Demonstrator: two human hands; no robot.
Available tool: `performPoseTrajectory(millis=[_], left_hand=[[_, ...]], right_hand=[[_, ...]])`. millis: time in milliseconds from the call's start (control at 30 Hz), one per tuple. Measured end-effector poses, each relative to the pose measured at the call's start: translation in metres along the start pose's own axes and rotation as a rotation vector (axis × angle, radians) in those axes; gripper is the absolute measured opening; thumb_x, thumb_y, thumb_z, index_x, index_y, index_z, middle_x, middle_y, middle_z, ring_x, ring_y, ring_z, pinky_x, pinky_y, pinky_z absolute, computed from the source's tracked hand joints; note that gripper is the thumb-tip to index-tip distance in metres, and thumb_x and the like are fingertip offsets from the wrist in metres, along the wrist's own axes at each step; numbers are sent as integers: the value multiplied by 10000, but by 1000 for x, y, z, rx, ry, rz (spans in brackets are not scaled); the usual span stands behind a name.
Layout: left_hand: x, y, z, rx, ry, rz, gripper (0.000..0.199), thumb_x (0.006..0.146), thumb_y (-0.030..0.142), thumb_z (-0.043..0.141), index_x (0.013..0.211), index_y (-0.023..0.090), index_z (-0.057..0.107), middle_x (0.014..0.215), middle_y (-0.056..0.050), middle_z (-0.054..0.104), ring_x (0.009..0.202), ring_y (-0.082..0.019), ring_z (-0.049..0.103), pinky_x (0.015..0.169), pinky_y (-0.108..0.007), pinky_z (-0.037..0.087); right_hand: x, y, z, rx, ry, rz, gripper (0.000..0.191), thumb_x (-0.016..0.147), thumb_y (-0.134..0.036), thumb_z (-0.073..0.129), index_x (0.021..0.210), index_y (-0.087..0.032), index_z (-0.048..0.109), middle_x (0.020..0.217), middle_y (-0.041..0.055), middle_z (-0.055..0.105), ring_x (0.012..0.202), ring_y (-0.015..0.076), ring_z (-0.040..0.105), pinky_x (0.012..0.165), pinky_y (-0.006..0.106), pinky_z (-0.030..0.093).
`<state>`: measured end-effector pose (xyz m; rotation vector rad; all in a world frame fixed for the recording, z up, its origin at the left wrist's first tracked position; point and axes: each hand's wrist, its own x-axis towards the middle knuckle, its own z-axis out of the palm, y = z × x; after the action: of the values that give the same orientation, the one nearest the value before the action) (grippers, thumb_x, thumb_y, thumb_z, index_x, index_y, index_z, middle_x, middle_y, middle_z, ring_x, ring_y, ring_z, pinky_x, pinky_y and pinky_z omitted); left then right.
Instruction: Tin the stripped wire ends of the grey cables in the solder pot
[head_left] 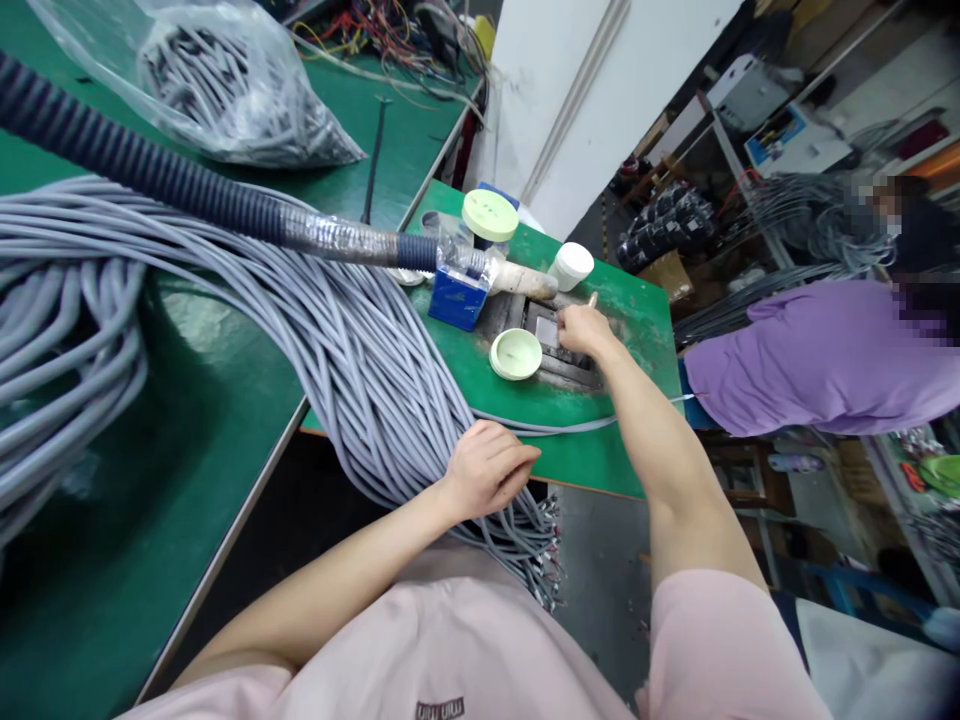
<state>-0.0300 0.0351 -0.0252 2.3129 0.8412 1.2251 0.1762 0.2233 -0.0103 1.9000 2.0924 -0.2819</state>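
Your left hand (pixel 491 470) half-curls on grey cable bundle (pixel 375 350), right hand (pixel 585 328) curls at grimy fixture (pixel 550 330), grips unclear; one cable (pixel 570 429) out, rest bundled

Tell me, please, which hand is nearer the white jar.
Right: the right hand is just this side of the white jar; the left hand is farther back, by the cables.

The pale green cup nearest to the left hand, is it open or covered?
Open: no lid is on the pale green cup; its hollow inside shows within the rim.
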Motion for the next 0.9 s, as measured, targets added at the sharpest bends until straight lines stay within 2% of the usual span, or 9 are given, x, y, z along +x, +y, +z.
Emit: performPoseTrajectory(millis=[200, 333, 433, 500, 567, 667, 733, 800, 900], left_hand=[[-1, 0, 0, 6, -8, -8, 133, 850, 149, 539, 965, 168, 604, 743, -18, 665, 718, -136, 595, 695, -303, 404], [-1, -1, 1, 25, -37, -40, 129, 863, 167, 522, 958, 182, 608, 750, -20, 675, 732, -139, 607, 710, -308, 411], [1, -1, 2, 45, -53, -65, 125, 872, 175, 518, 948, 189, 616, 772, -22, 685, 757, -143, 617, 740, -311, 419], [2, 0, 2, 61, -78, -79, 123, 876, 186, 525, 953, 188, 622, 806, -26, 692, 789, -147, 620, 768, -315, 419], [4, 0, 1, 86, -123, -91, 132, 881, 209, 532, 969, 185, 628, 853, -34, 699, 834, -155, 622, 792, -325, 412], [6, 2, 1, 136, -187, -105, 155, 896, 246, 529, 987, 188, 640, 923, -43, 709, 880, -168, 619, 802, -342, 392], [8, 4, 1, 166, -209, -118, 163, 904, 262, 526, 981, 190, 649, 943, -42, 713, 884, -169, 616, 795, -345, 383], [13, 5, 2, 196, -234, -116, 167, 907, 271, 525, 965, 185, 656, 939, -41, 713, 872, -170, 611, 770, -342, 380], [25, 6, 8, 277, -336, -110, 170, 897, 276, 540, 971, 179, 658, 942, -49, 702, 867, -190, 598, 728, -344, 378]], right_hand=[[-2, 2, -3, 25, 10, 10, 293, 749, -128, 518, 982, -137, 694, 1048, 160, 696, 993, 296, 648, 768, 330, 493], [-23, 18, -10, 212, 185, 14, 180, 765, -170, 526, 833, -141, 690, 883, 107, 712, 886, 240, 652, 739, 299, 467], [-68, 39, -13, 570, 387, 31, 116, 767, -200, 551, 726, -143, 642, 641, 32, 648, 622, 153, 615, 604, 249, 447], [-115, 55, -11, 859, 474, 89, 131, 782, -271, 579, 749, -154, 627, 533, -15, 581, 435, 111, 524, 465, 223, 394], [-169, 70, -2, 1098, 576, 198, 167, 754, -329, 643, 783, -166, 628, 526, -26, 573, 385, 105, 495, 400, 215, 369], [-255, 87, 28, 1417, 750, 384, 209, 686, -340, 728, 778, -184, 625, 507, -36, 550, 377, 108, 485, 372, 216, 374], [-305, 90, 61, 1594, 766, 536, 243, 641, -339, 765, 750, -205, 593, 478, -50, 527, 352, 110, 473, 360, 220, 375], [-346, 86, 105, 1775, 634, 680, 288, 616, -384, 776, 740, -226, 569, 484, -57, 517, 347, 116, 471, 349, 230, 382], [-383, 72, 174, 1730, 374, 836, 314, 591, -431, 767, 772, -223, 616, 606, 12, 632, 491, 200, 626, 487, 363, 539]])
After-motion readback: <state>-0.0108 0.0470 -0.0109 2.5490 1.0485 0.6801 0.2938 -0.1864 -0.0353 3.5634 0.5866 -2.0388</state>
